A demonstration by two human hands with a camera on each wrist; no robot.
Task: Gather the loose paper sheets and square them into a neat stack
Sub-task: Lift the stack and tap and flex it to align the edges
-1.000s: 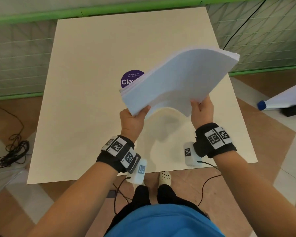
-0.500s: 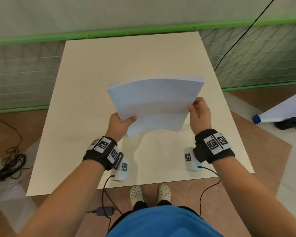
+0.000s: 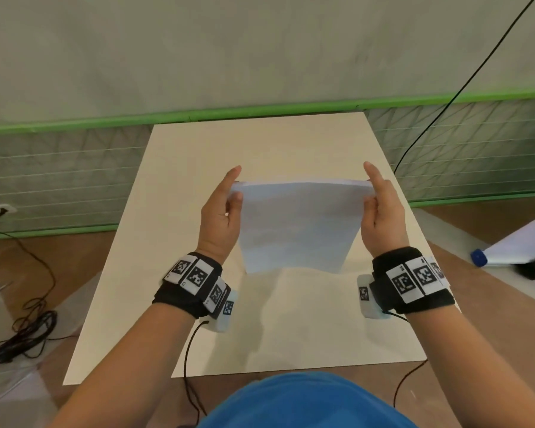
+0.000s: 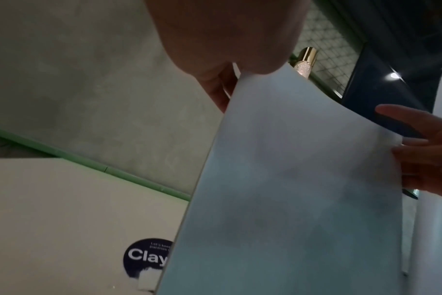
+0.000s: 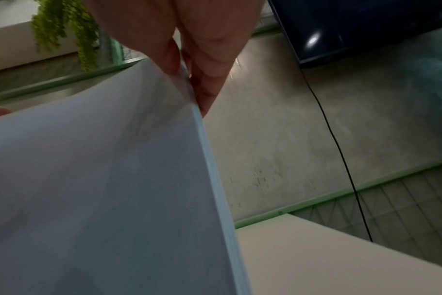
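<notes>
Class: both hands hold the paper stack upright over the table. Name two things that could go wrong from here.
1. The left hand and right hand grip the paper stack only near its top corners, so sheets may slip or fan out.
2. Its lower edge bows above the table, so tapping may buckle it.

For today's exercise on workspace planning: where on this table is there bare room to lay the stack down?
Bare table lies beyond the paper stack, toward the green rail; more along both sides. The left hand and right hand crowd the middle; a round sticker sits there.

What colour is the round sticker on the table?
The sticker is dark navy-purple with white lettering; the left wrist view shows it best.
</notes>
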